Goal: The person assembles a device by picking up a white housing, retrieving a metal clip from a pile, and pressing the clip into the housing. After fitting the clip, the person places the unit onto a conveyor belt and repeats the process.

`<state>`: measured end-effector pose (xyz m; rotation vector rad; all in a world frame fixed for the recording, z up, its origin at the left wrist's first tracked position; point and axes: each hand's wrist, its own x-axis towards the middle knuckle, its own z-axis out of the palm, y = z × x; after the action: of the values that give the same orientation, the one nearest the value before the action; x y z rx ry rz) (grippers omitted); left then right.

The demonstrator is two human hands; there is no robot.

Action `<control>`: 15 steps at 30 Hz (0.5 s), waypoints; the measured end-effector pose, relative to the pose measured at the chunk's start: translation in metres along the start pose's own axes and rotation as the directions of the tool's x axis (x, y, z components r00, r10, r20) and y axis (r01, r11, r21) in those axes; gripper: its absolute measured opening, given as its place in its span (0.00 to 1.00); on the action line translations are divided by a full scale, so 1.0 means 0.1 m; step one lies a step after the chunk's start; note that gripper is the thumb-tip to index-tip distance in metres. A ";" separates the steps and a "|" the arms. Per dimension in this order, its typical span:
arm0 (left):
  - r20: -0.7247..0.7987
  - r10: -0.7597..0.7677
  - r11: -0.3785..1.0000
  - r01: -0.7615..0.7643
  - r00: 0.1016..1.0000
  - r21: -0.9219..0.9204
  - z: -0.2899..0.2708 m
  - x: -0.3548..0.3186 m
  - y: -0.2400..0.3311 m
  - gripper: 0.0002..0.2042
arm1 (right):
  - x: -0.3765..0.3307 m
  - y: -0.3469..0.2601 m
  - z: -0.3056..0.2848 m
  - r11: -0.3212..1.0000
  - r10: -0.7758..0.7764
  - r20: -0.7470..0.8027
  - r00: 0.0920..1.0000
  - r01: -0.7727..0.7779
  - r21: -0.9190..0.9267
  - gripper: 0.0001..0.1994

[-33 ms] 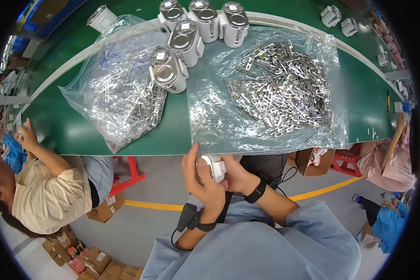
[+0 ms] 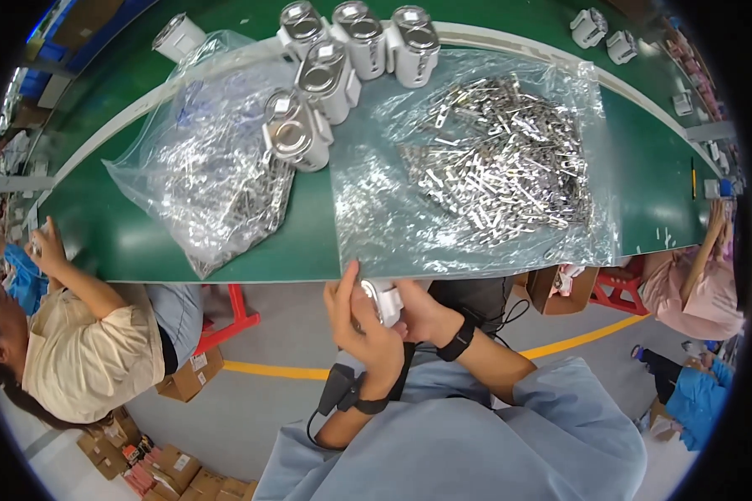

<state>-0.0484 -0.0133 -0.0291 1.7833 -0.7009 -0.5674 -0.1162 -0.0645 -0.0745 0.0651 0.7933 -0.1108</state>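
Just off the table's near edge, both my hands hold a white oval case with a shiny silver lid (image 2: 383, 302). My left hand (image 2: 363, 334) curls around its left side, with one finger pointing up past it. My right hand (image 2: 426, 317) closes on its right side; those fingertips are mostly hidden behind the case. Right ahead on the green table (image 2: 309, 242) lies a clear plastic bag (image 2: 368, 234) with a heap of small slotted metal pieces (image 2: 510, 167) on it. Several similar white cases with silver lids (image 2: 322, 79) stand farther off.
A second clear bag of metal pieces (image 2: 226, 175) lies to the left. A pale rail (image 2: 510, 37) curves along behind. People sit on the left (image 2: 92, 351) and right (image 2: 685, 292). A red stool (image 2: 234, 313) and cardboard boxes (image 2: 171, 459) stand on the floor.
My left fingers cover slightly more of the case's lid. The view has shifted a little; the things on the table keep their places.
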 end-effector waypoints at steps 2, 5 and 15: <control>-0.047 0.001 0.999 -0.004 0.999 -0.053 0.07 0.02 -0.02 0.16 | 0.05 -0.11 -0.07 0.997 0.073 0.029 0.997 -0.073 -0.004 0.26; -0.150 -0.032 0.989 0.009 0.988 -0.146 0.12 0.01 0.02 0.16 | 0.08 0.00 -0.11 0.993 0.116 0.100 0.988 -0.116 -0.012 0.26; -0.086 -0.071 0.970 0.048 0.994 -0.239 -0.03 0.08 -0.13 0.14 | -0.04 0.00 -0.10 0.995 0.105 0.262 0.959 -0.100 -0.032 0.24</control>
<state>-0.0382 -0.0133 -0.0409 1.6009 -0.4944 -0.5788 -0.1259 -0.0636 -0.0785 0.0724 0.5237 -0.0133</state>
